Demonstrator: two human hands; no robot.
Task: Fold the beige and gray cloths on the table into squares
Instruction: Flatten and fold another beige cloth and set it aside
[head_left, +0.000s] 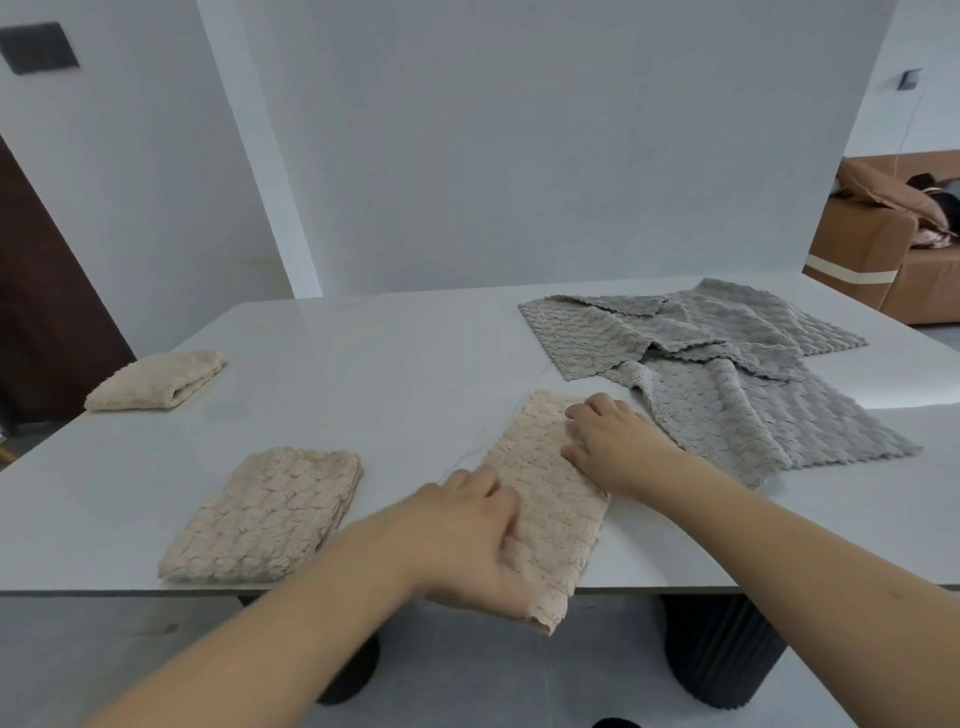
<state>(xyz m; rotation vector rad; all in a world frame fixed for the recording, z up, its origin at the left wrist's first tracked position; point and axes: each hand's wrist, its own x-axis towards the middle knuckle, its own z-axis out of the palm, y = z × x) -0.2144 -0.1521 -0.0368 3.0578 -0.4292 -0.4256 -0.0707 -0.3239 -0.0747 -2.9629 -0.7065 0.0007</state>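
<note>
A beige cloth (545, 499), folded into a long strip, lies on the white table (384, 358) with its near end hanging over the front edge. My left hand (472, 535) holds that near end, thumb under the overhanging corner and fingers on top. My right hand (613, 447) rests on the strip's far half with fingers spread flat. A folded beige cloth (270, 514) lies to the left near the front edge. Another folded beige cloth (156, 380) sits at the far left. Unfolded gray cloths (727, 379) lie overlapping at the right.
Dark ribbed table legs (722, 654) show below the front edge. A brown sofa (883, 244) stands beyond the table at the right, and a dark door (41, 291) at the left. A white wall rises behind the table.
</note>
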